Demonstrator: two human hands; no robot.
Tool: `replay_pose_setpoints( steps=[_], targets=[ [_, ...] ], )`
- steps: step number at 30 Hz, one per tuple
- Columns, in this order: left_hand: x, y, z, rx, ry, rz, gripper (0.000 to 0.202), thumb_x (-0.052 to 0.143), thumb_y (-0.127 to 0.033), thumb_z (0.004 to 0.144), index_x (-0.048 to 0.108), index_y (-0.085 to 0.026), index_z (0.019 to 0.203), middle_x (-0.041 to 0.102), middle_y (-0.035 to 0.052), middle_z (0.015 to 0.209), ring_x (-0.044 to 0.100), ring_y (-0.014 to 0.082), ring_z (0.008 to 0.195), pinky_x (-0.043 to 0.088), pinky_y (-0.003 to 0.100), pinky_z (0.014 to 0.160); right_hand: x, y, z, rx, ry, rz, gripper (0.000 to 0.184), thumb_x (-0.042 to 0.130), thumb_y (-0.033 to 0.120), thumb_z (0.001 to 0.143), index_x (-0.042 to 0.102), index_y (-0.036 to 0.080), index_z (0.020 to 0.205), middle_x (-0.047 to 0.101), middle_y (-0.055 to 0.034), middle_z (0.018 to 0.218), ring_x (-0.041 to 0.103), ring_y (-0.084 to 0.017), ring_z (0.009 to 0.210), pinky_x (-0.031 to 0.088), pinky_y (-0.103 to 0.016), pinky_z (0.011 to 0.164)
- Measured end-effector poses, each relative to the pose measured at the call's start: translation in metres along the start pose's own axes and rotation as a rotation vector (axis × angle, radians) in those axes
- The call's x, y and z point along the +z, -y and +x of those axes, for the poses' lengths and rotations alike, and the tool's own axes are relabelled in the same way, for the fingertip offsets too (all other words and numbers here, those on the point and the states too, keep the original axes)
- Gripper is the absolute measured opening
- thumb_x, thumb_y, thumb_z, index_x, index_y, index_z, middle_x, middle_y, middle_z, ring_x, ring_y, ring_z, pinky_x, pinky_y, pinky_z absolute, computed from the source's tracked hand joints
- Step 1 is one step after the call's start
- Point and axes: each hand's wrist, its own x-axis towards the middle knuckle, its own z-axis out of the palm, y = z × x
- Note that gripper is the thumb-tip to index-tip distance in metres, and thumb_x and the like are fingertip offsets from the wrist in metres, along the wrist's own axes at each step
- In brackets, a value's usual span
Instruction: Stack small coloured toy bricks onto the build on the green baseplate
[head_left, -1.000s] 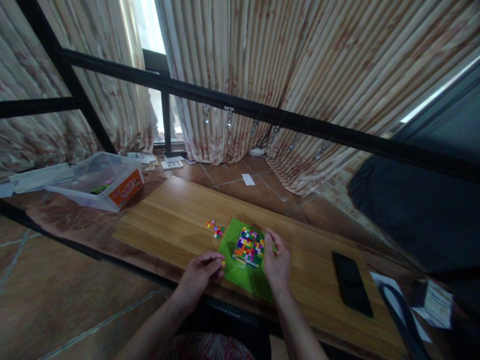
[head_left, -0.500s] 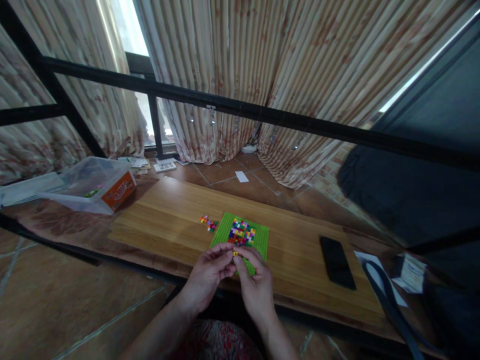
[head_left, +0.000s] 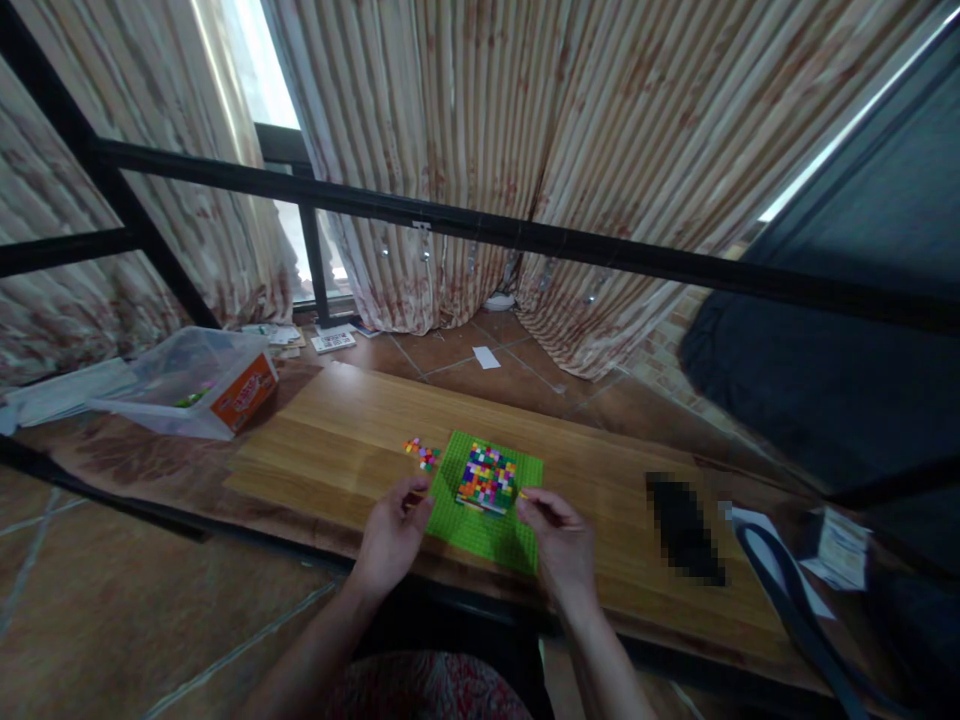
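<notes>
There is room over the counter point(head_left: 619, 530) between the right hand point(head_left: 562, 535) and the blurry black thing point(head_left: 686, 530). Small loose bricks point(head_left: 426, 456) are in the way just left of the green board point(head_left: 487, 545). A black bar point(head_left: 480, 216) crosses behind, past the counter's far edge.

Piece point(head_left: 523, 494) I hold: yellow. Baseplate point(head_left: 480, 540): bright green. Brick block point(head_left: 487, 480): mottled purple, orange, white, pink. Board point(head_left: 315, 440): brown, wood-grained. Far curtains point(head_left: 450, 120): beige, blotched reddish.
</notes>
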Motion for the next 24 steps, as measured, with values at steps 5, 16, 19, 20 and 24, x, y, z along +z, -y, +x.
replay_pose_setpoints(
  steps=[5, 16, 19, 20, 24],
  targets=[
    [-0.013, 0.018, 0.05, 0.34, -0.074, 0.503, 0.043, 0.06, -0.03, 0.08, 0.057, -0.017, 0.121, 0.056, 0.0148, 0.128, 0.05, 0.0305, 0.12, 0.038, 0.047, 0.103, 0.008, 0.0, 0.019, -0.107, 0.073, -0.152, 0.019, 0.065, 0.037, 0.077, 0.075, 0.021, 0.082, 0.072, -0.0047, 0.085, 0.065, -0.019, 0.079, 0.051, -0.034, 0.074],
    [0.013, 0.046, 0.096, 0.552, 0.063, 0.735, 0.028, 0.054, -0.034, 0.088, 0.061, -0.019, 0.112, 0.058, 0.0108, 0.125, 0.05, 0.0279, 0.116, 0.037, 0.046, 0.103, 0.036, 0.003, 0.049, -0.347, 0.206, -0.687, 0.021, 0.051, 0.023, 0.084, 0.07, 0.024, 0.093, 0.072, -0.0033, 0.092, 0.065, -0.019, 0.084, 0.05, -0.034, 0.083],
    [0.012, 0.047, 0.096, 0.582, 0.105, 0.684, 0.017, 0.051, -0.027, 0.09, 0.063, -0.021, 0.101, 0.061, 0.0072, 0.115, 0.052, 0.0236, 0.111, 0.042, 0.041, 0.1, 0.036, 0.001, 0.051, -0.361, 0.209, -0.732, 0.022, 0.05, 0.023, 0.085, 0.069, 0.023, 0.095, 0.072, -0.0046, 0.094, 0.065, -0.019, 0.085, 0.049, -0.034, 0.083],
    [0.011, 0.047, 0.096, 0.583, 0.112, 0.672, 0.015, 0.051, -0.025, 0.09, 0.063, -0.021, 0.098, 0.061, 0.0065, 0.113, 0.053, 0.0229, 0.11, 0.043, 0.04, 0.098, 0.035, 0.0, 0.052, -0.361, 0.211, -0.738, 0.022, 0.05, 0.024, 0.085, 0.069, 0.023, 0.095, 0.072, -0.0049, 0.093, 0.065, -0.02, 0.085, 0.049, -0.034, 0.082],
    [0.01, 0.045, 0.096, 0.592, 0.131, 0.638, 0.013, 0.048, -0.02, 0.091, 0.061, -0.021, 0.092, 0.062, 0.0053, 0.105, 0.054, 0.0216, 0.104, 0.045, 0.039, 0.096, 0.033, 0.0, 0.052, -0.358, 0.228, -0.725, 0.022, 0.051, 0.028, 0.085, 0.069, 0.023, 0.096, 0.072, -0.0057, 0.094, 0.065, -0.02, 0.086, 0.05, -0.035, 0.081]
  ],
)
